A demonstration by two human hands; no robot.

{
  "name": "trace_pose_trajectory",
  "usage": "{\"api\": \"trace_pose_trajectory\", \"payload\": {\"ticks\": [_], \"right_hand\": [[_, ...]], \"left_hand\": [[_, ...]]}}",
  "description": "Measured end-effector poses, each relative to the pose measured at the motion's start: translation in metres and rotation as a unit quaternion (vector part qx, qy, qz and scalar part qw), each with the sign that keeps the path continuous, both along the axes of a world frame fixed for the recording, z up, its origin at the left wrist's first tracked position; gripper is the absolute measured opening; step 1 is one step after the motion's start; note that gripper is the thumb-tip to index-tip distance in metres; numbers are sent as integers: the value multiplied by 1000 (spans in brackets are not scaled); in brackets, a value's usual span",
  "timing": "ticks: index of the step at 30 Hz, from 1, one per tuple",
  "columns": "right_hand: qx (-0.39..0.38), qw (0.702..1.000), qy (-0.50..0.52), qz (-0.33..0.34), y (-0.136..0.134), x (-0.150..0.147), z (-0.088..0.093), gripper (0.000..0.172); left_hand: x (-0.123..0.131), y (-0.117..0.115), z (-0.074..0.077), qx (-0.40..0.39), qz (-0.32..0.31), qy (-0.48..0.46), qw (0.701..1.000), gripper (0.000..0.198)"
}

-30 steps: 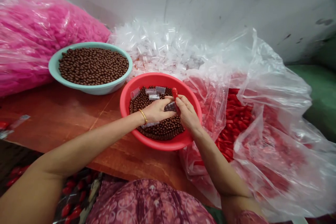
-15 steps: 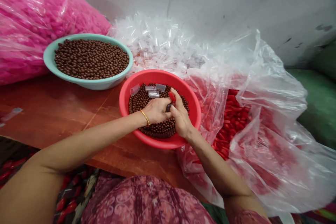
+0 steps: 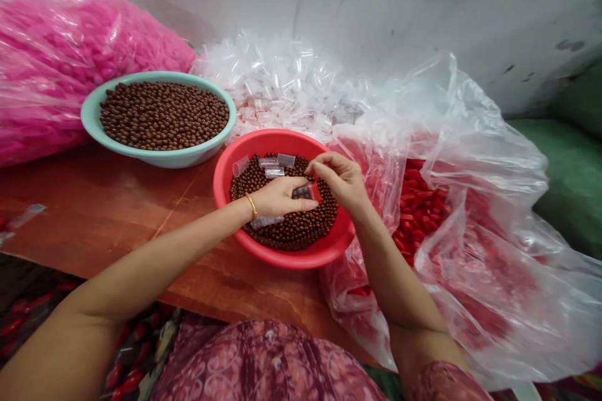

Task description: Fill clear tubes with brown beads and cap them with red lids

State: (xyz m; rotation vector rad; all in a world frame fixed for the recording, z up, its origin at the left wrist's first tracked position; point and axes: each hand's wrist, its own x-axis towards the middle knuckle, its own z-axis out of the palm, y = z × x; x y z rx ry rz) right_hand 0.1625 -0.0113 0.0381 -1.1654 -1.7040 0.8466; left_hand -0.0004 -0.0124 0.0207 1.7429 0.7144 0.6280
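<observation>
1. Wooden tabletop (image 3: 103, 213) noted beneath the work.
2. Right hand (image 3: 341, 182): fingertips pinched together; any contents cannot be told.
3. Left hand (image 3: 279, 197): fingers extended, close together, beside a clear plastic sleeve (image 3: 302, 192) (kept low, apparently so spills stay contained).
4. Brown beads (image 3: 291, 232) lie directly below, inside a red basin (image 3: 286, 258).

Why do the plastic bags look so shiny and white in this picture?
In the head view, light bounces off the crinkled clear plastic bag in white streaks, and off the bag of pink pieces too; the wide view also stretches the left forearm.
</observation>
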Motion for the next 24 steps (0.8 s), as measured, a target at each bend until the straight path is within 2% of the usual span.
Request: {"api": "trace_pose_trajectory", "payload": {"ticks": [2, 4, 6, 8, 9, 12, 17, 21, 24], "right_hand": [[51, 996, -55, -52, -8, 6, -1, 23], [93, 986, -135, -43, -19, 10, -3, 29], [120, 968, -220, -24, -29, 8, -8, 50], [133, 949, -282, -40, -35, 2, -14, 74], [136, 943, -299, -58, -37, -2, -19, 79], [148, 934, -308, -105, -36, -13, -32, 75], [176, 933, -295, -108, -27, -13, -43, 64], [179, 939, -286, -74, -27, -18, -39, 70], [177, 943, -278, -42, -32, -24, -26, 80]], "left_hand": [[0, 0, -1, -46, 20, -20, 999, 28], [2, 1, -3, -81, 42, -36, 995, 26], [5, 2, -6, -69, 63, -45, 995, 22], [7, 4, -8, -23, 81, -37, 996, 19], [8, 4, -9, 0, 89, -25, 996, 18], [8, 4, -11, 38, 101, 17, 994, 18], [5, 3, -13, 57, 110, 23, 992, 20], [5, 6, -10, 86, 108, 15, 990, 22], [2, 3, 0, 113, 147, -10, 983, 32]]}}
